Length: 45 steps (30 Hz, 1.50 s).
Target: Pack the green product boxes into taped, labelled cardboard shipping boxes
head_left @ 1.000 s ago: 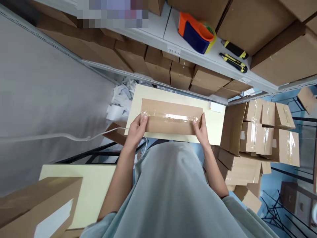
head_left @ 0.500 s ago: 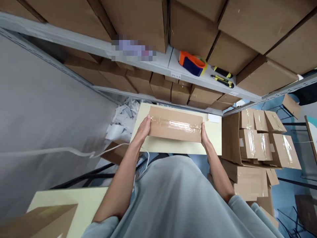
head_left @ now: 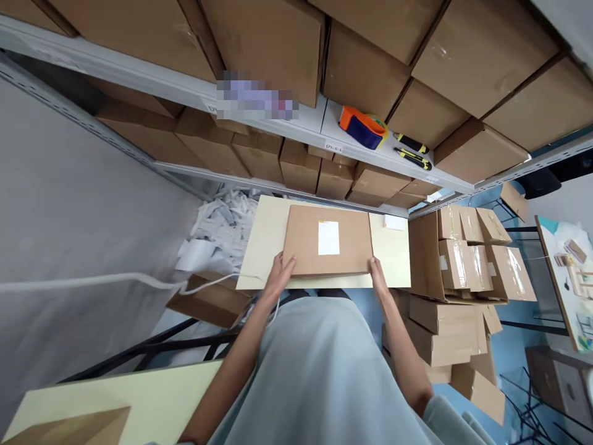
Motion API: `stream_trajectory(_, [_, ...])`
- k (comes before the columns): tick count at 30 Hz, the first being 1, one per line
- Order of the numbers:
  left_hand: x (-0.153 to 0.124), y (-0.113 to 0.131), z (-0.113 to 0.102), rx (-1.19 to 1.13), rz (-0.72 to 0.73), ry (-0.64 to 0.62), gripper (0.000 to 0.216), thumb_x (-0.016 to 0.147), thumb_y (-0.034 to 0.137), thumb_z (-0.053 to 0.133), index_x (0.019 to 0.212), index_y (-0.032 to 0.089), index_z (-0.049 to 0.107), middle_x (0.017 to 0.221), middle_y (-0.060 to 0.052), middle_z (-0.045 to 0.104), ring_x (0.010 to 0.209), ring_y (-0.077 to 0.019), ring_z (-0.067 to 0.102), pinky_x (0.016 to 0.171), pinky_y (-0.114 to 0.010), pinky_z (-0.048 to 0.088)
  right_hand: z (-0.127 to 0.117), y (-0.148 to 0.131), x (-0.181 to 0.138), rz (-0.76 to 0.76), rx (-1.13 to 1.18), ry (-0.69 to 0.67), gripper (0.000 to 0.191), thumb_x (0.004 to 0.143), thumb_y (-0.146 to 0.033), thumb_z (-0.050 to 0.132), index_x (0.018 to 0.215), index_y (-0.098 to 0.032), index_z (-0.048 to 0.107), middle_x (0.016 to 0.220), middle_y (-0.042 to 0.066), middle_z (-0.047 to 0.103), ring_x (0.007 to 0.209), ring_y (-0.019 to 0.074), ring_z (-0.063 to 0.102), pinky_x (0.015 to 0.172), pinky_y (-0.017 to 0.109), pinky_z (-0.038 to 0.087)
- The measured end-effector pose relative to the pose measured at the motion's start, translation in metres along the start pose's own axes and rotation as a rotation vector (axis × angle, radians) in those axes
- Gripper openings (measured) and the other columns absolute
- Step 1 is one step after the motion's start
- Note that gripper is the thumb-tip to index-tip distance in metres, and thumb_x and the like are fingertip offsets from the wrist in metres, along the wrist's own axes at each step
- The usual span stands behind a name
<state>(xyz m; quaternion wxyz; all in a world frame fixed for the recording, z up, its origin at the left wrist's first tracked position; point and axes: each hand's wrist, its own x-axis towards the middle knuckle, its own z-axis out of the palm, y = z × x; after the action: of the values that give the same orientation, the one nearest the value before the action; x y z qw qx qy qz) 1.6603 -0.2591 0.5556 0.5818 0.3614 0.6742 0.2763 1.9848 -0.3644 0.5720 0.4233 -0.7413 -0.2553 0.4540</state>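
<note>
A flat brown cardboard box (head_left: 306, 244) with a white label on its top face lies on a pale yellow table (head_left: 263, 247) in front of me. My left hand (head_left: 279, 276) grips the box's near left corner. At the near right corner my right hand (head_left: 377, 278) holds the box, fingers curled against its edge. Both forearms reach forward over my grey-green shirt.
A metal shelf behind the table carries brown boxes, an orange and blue tape dispenser (head_left: 364, 127) and two yellow-black utility knives (head_left: 412, 151). Taped boxes (head_left: 467, 259) are stacked at the right. Paper scraps (head_left: 222, 222) lie at the left. A second yellow table (head_left: 152, 402) is near left.
The box has been turned over: its taped side faced up before, now the side with the white label faces up. My hands shifted from its ends to its near corners.
</note>
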Motion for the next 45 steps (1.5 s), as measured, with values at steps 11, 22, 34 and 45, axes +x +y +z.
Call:
stream_trajectory(11, [0.035, -0.025, -0.017, 0.110, 0.153, -0.047, 0.065, 0.086, 0.037, 0.077, 0.145, 0.018, 0.059, 0.139, -0.015, 0.075, 0.129, -0.0316, 0.073, 0.120, -0.051, 0.055, 0.038, 0.039, -0.015, -0.047, -0.023, 0.075, 0.098, 0.086, -0.076, 0.069, 0.163, -0.018, 0.050, 0.169, 0.016, 0.055, 0.158, 0.0340, 0.051, 0.136, 0.050, 0.036])
stream_trajectory(22, [0.056, 0.010, -0.030, 0.346, 0.397, 0.273, 0.057, 0.084, 0.036, 0.071, 0.136, 0.013, 0.066, 0.147, -0.023, 0.067, 0.153, -0.0405, 0.054, 0.134, -0.061, 0.036, 0.071, 0.037, -0.015, -0.069, -0.218, -0.064, 0.090, 0.095, -0.069, 0.062, 0.163, -0.012, 0.044, 0.159, 0.024, 0.061, 0.149, 0.0359, 0.060, 0.128, 0.057, 0.047])
stream_trajectory(34, [-0.012, 0.130, 0.040, 0.149, 0.608, 0.460, 0.023, 0.092, 0.043, 0.065, 0.088, 0.025, 0.078, 0.134, -0.013, 0.078, 0.137, -0.0340, 0.067, 0.126, -0.056, 0.045, 0.061, -0.314, 0.182, -1.022, -0.883, 0.087, 0.061, 0.114, -0.042, 0.041, 0.165, -0.009, 0.042, 0.166, 0.027, 0.052, 0.155, 0.0382, 0.048, 0.128, 0.059, 0.042])
stream_trajectory(45, [-0.079, 0.089, 0.095, 0.023, 0.441, 0.487, 0.034, 0.096, 0.053, 0.064, 0.080, 0.025, 0.072, 0.123, -0.014, 0.083, 0.126, -0.0346, 0.076, 0.118, -0.057, 0.054, 0.075, -0.364, 0.263, -0.850, -1.051, -0.057, 0.047, 0.103, -0.024, 0.064, 0.142, -0.001, 0.056, 0.129, 0.032, 0.071, 0.122, 0.0425, 0.068, 0.108, 0.055, 0.052])
